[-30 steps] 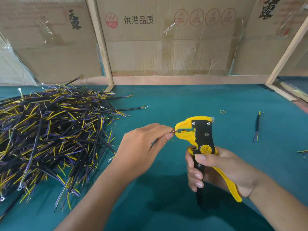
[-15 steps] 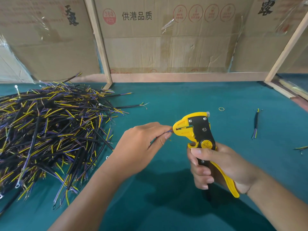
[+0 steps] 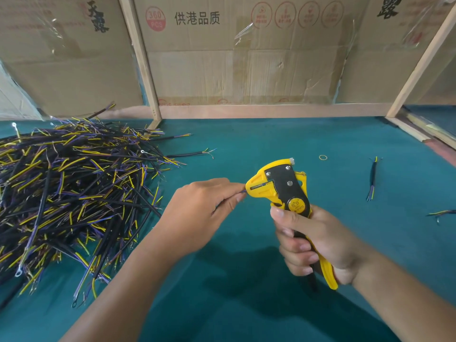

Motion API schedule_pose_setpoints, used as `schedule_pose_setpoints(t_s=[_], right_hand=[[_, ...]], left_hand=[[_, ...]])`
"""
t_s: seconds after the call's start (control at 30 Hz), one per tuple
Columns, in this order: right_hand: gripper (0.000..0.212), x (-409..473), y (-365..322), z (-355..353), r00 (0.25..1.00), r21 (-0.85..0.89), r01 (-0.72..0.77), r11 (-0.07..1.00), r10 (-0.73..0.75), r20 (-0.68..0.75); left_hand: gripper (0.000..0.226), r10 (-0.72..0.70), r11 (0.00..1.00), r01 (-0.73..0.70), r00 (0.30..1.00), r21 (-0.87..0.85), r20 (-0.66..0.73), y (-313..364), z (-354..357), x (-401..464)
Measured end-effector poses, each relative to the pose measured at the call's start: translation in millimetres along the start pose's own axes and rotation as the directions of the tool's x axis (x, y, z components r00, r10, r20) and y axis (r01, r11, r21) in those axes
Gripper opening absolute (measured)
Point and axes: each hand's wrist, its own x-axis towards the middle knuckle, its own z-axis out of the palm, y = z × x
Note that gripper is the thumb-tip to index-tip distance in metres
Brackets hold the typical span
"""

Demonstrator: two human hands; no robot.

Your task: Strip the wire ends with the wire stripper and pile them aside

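Head view: my left hand (image 3: 199,213) pinches a wire (image 3: 243,191), its tip at the mouth of the wire stripper (image 3: 278,191). My right hand (image 3: 313,240) is curled round the handles. Pile of wires (image 3: 74,188) lies left on the green table (image 3: 259,144).

Risk: shallow insertion, so the squeeze misses the insulation; a slack pinch lets the wire slip.

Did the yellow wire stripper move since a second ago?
Yes, a little. The wire stripper head has drifted left, away from the yellow rubber band lying on the green table, and risen nearly level with it.
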Motion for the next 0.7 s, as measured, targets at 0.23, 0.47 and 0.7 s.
schedule_pose_setpoints(t_s=[0.23,0.47,0.7], right_hand=[[0.057,-1,-3,-3,1.0,0.007,0.008,1.0,-0.008,-0.005],[0.059,-2,-3,-6,0.998,0.034,0.045,0.998,-0.047,0.048],[0.055,1,2,-11,0.988,0.049,0.114,0.992,-0.118,0.098]], left_hand=[[0.017,0.014,1.0,-0.014,1.0,-0.014,-0.021,0,-1,0],[0.021,0.008,0.995,-0.009,1.0,-0.103,-0.016,-1,-3,1],[0.021,0.013,0.99,-0.016,1.0,-0.141,-0.022,-2,-6,0]])
